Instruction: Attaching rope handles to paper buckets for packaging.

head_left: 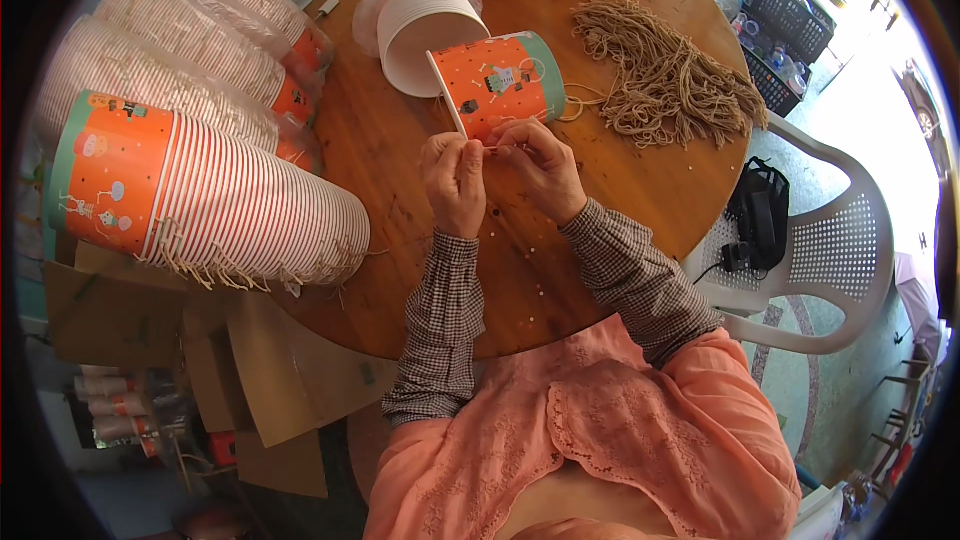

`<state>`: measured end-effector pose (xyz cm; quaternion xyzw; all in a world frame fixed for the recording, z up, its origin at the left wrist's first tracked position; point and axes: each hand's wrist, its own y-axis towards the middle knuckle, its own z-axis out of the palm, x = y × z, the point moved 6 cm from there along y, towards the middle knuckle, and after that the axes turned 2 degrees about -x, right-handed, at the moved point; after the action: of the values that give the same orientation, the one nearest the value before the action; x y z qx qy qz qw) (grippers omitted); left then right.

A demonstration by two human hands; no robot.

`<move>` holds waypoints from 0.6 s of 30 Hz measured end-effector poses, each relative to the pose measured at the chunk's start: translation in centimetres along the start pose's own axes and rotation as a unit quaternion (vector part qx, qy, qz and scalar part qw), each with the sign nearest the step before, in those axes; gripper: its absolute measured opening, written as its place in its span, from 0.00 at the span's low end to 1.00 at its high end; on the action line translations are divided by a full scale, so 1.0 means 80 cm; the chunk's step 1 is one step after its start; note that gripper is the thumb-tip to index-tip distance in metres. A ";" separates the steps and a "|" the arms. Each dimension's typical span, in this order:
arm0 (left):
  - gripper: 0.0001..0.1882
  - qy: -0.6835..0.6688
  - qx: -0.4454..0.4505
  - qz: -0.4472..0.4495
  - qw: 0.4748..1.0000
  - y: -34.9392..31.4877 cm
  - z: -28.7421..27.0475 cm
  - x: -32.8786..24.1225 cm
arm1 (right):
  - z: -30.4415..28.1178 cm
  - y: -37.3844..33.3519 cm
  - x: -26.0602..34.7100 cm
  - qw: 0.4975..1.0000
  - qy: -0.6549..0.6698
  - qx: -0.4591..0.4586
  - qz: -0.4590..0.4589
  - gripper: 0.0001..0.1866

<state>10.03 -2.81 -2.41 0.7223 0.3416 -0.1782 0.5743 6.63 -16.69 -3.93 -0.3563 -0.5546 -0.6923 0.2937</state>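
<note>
One orange paper bucket [490,80] with a green band lies on its side toward the far part of the table, white rim toward nine o'clock and base toward three. It looks light and fairly stiff, though its thin wall would probably dent under a hard squeeze, and the smooth printed face may slide or roll; the thickened rim seems the firmest place to take hold. At its six o'clock, the left hand [457,183] and the right hand [545,168] are closed at the fingertips, pinching a thin strand [491,149] between them near the rim; whether they also touch the bucket I cannot tell. The strand is likely soft and limp. Outward from the bucket, a tangled heap of tan twine [660,70] lies at three o'clock, a stack of white tubs [430,8] at ten, and a long nested stack of buckets [250,195] at eight, cord ends hanging along its lower side. The round wooden table [620,230] looks smooth, dotted with small white bits. Beyond it, a white plastic chair [830,260] bearing a black bag [765,205] stands at four o'clock, dark crates [790,15] between two and three, an opened cardboard box [280,380] at seven.
</note>
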 end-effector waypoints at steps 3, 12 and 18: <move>0.12 -0.005 0.003 -0.002 1.000 0.000 0.002 0.001 | -0.002 -0.001 -0.005 1.000 -0.003 -0.002 0.012 0.04; 0.10 0.023 0.021 0.033 0.999 0.006 0.001 -0.009 | -0.004 -0.007 -0.019 0.993 -0.004 -0.040 0.111 0.06; 0.10 0.050 0.029 0.064 0.996 0.005 0.004 -0.010 | -0.007 -0.008 -0.017 0.992 -0.033 -0.043 0.113 0.07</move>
<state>9.81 -3.38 -1.67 0.7669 0.3180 -0.1148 0.5454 6.81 -17.08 -5.43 -0.4515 -0.4901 -0.6656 0.3362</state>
